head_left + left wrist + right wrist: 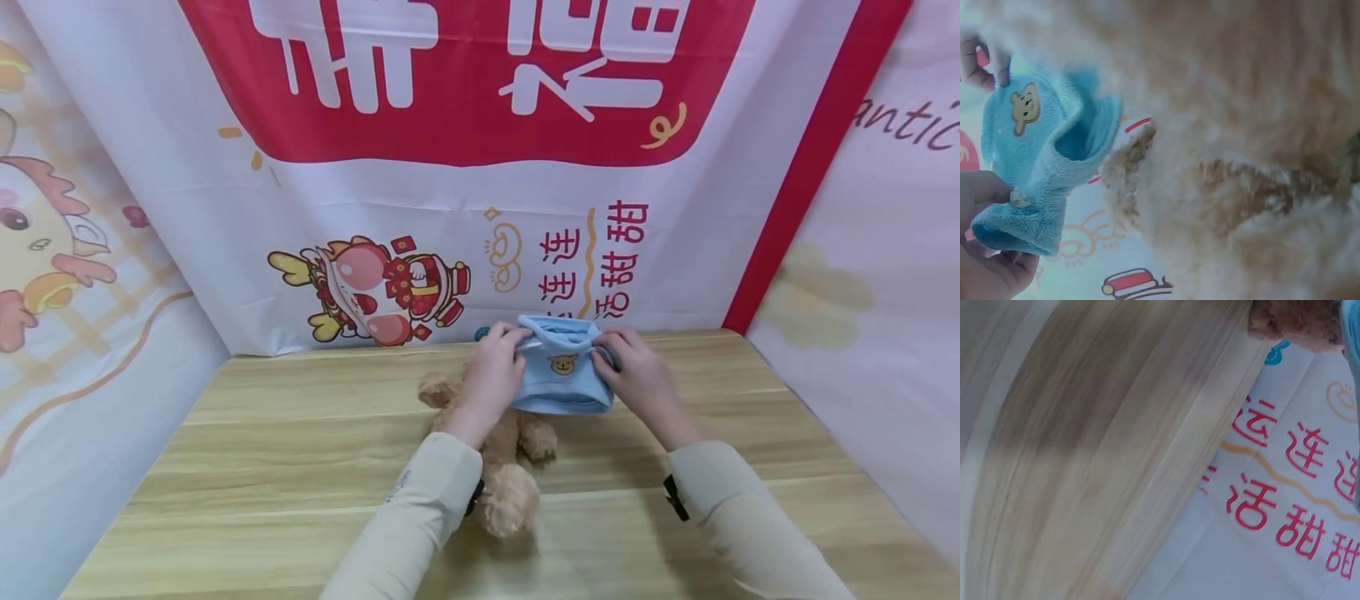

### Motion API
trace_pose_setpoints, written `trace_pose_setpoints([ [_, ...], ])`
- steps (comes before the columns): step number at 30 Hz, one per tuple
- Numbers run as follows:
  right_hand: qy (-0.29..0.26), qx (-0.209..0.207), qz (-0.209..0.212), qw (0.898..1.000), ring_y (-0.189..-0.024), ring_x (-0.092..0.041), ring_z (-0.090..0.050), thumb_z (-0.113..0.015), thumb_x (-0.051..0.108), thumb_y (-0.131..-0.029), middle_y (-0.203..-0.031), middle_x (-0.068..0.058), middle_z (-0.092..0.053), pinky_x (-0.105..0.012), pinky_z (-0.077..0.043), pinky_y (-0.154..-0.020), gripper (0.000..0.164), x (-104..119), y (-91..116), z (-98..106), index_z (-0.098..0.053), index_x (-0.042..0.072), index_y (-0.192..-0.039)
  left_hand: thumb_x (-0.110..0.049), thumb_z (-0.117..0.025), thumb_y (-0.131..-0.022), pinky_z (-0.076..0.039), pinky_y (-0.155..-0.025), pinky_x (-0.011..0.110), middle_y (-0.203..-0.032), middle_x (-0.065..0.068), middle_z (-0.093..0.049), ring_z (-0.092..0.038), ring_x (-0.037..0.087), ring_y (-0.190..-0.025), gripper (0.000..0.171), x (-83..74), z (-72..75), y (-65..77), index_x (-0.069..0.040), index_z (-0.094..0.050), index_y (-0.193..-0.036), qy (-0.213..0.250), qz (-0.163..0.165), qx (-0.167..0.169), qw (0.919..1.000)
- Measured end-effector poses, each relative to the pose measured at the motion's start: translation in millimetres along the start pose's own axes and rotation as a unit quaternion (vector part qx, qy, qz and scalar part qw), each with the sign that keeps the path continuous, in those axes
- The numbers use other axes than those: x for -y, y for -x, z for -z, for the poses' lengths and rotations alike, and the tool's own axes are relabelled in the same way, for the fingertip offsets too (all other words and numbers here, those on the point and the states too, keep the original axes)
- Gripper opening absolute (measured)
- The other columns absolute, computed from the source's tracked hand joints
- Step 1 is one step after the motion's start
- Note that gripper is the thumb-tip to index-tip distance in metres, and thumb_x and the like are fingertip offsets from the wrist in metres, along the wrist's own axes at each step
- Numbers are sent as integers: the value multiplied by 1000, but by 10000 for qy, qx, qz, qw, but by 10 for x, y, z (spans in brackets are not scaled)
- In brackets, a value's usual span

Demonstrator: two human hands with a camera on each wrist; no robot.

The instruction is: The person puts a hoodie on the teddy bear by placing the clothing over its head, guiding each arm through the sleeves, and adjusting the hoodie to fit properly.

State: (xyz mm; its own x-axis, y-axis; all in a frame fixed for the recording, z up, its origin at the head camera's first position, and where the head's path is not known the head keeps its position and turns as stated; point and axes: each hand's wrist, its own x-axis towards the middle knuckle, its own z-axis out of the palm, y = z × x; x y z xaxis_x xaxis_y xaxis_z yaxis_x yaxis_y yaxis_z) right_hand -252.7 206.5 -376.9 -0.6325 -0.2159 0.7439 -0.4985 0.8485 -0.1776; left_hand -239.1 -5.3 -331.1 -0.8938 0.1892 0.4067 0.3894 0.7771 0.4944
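A small light-blue toy shirt [564,385] with a bear-face patch is held up above the table, its collar at the top and its wide hem hanging below. My left hand [495,375] pinches one side of it; in the left wrist view those fingers grip the fuzzy sleeve [1029,219]. On the other side, my right hand [637,371] pinches the fabric near the shoulder. Beneath my left forearm lies a light-brown plush toy [504,442], partly hidden by that arm and the shirt. Its fur [1260,112] fills much of the left wrist view.
The wood-grain table [300,450] reaches back to a white cloth backdrop [465,196] printed with red characters and a cartoon figure. Printed cloths hang at the left [90,400] and right [862,333] sides.
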Motion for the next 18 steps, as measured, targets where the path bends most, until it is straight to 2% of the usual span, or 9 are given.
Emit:
trace_pose_setpoints([
  [5, -42, -16, 124, 9999, -87, -26, -67, -72, 10, -81, -99, -10, -65, -41, -57, -73, 14, 119, -47, -77, -68, 7, -94, 2, -58, -88, -52, -90, 39, -114, 11, -62, -61, 28, -104, 34, 76, 155, 17, -7, -65, -120, 191, 147, 176, 9996],
  [12, -338, 84, 91, 9994, -88, -26, -67, -72, 10, -82, -97, -10, -66, -40, -57, -78, 13, 286, -114, -215, -68, 5, -93, 0, -57, -89, -51, -94, 39, -117, 12, -61, -60, 27, -108, 35, 212, 327, 15, -5, -63, -123, 56, 368, 576, 9976],
  [18, -604, 250, -57, 9978, -90, -26, -67, -71, 9, -83, -99, -11, -66, -38, -56, -80, 12, 450, -180, -309, -70, 4, -94, -3, -56, -92, -52, -93, 39, -125, 12, -57, -57, 25, -112, 37, 322, 455, 28, -8, -60, -129, 56, 852, 917, 9921],
])
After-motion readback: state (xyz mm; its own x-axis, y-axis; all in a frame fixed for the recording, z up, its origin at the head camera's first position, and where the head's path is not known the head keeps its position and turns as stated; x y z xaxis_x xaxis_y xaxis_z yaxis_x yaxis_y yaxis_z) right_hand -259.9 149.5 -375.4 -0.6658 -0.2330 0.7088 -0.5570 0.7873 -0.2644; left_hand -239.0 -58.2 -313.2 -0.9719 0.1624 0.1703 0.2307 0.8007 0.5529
